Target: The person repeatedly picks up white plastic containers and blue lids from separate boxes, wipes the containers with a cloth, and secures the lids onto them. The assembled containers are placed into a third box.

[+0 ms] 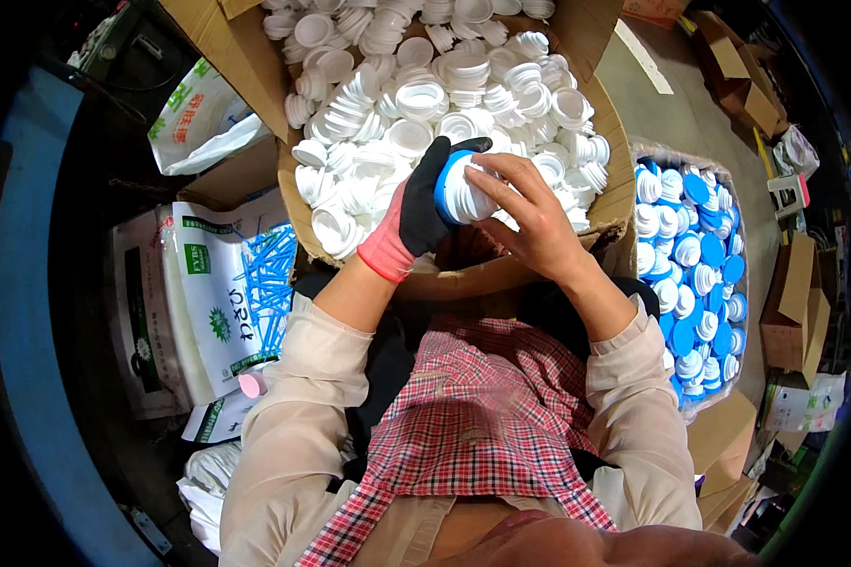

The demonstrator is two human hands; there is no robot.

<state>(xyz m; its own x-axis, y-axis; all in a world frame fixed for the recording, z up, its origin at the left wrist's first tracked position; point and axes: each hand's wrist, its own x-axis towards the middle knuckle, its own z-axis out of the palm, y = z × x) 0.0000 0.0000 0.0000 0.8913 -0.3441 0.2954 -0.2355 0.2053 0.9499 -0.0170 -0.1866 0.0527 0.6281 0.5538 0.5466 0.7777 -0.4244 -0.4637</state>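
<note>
Gloved left hand and bare right hand both grasped a round blue-and-white plastic cap.

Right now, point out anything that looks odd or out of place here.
Only the left hand wears a glove, black with a pink cuff; the right hand is bare. Both grip a blue-and-white cap above the cardboard box of white rings. Nothing looks spilled.

Grey concrete floor visible at 1–2 o'clock. Cardboard boxes stacked along the rim from 1 to 4 o'clock. Printed white sacks at 9 o'clock, another sack at 10 o'clock. Blue band curves down the 9 o'clock edge. Even, bright light.
</note>
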